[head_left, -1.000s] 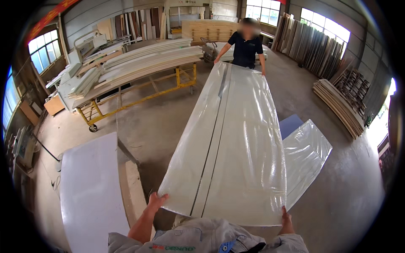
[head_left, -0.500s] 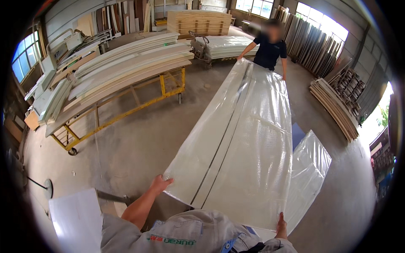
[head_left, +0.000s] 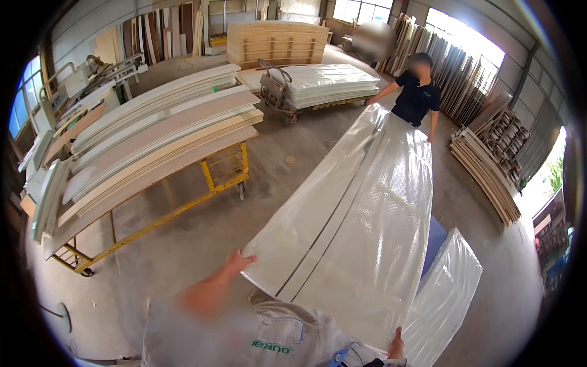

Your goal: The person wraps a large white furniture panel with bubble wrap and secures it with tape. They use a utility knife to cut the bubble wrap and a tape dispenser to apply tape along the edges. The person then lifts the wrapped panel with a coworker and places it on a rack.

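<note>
A long pale panel (head_left: 348, 244), wrapped in clear shiny plastic with two dark lines along it, stretches away from me. My left hand (head_left: 239, 262) is closed on its near left corner, thumb on top. At the near right corner my right hand (head_left: 396, 345) grips the edge, its fingers partly hidden. A co-worker (head_left: 419, 92) in dark clothes holds the far end with both hands. Beneath and to the right lies another plastic-wrapped panel (head_left: 446, 293), with a blue surface (head_left: 434, 244) showing beside it.
On the left, a yellow-framed cart (head_left: 226, 171) carries stacked boards (head_left: 165, 134). Farther back are a trolley of wrapped panels (head_left: 330, 82) and a wooden stack (head_left: 278, 43). Boards (head_left: 483, 177) lean at the right. Concrete floor (head_left: 183, 244) lies between the cart and me.
The view has swung, so the cart sits farther left and lower. The co-worker and the panel's far end appear farther right. Both my hands keep their grip.
</note>
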